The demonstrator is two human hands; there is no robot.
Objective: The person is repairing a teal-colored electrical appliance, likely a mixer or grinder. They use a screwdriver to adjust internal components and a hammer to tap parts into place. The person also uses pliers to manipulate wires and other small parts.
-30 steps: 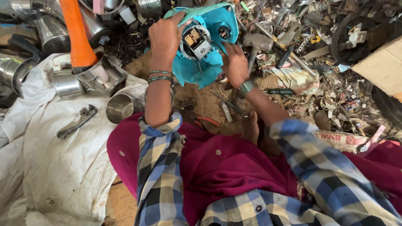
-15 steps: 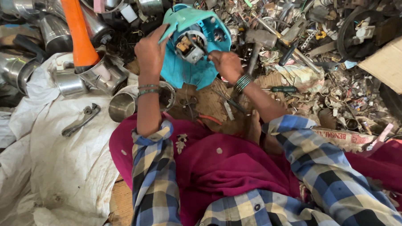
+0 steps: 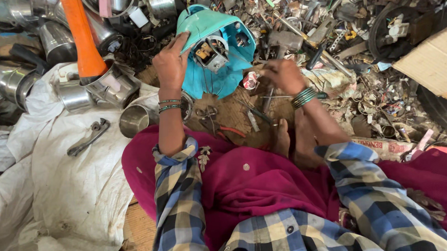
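A teal plastic appliance housing (image 3: 207,81) stands tilted on the ground in front of me, open side up, with a small motor (image 3: 212,52) inside. My left hand (image 3: 171,63) grips its left rim. My right hand (image 3: 282,75) is off the housing, lower and to its right. Its fingers are curled over the dark handle of a grey hammer (image 3: 285,40) that lies on the wooden board (image 3: 233,110). A thin screwdriver (image 3: 311,95) lies just under that wrist. My bare foot (image 3: 282,138) rests below the right hand.
An orange-handled tool (image 3: 82,41) stands among steel pots (image 3: 134,118) at the left. On the white sack (image 3: 62,195) lies a wrench (image 3: 87,137). Red-handled pliers (image 3: 218,124) sit on the board. Scrap metal (image 3: 361,96) is piled at the right, beside a cardboard sheet (image 3: 429,64).
My right hand left the housing's right side and dropped down-right onto the hammer handle. My left hand kept its hold on the housing's rim.
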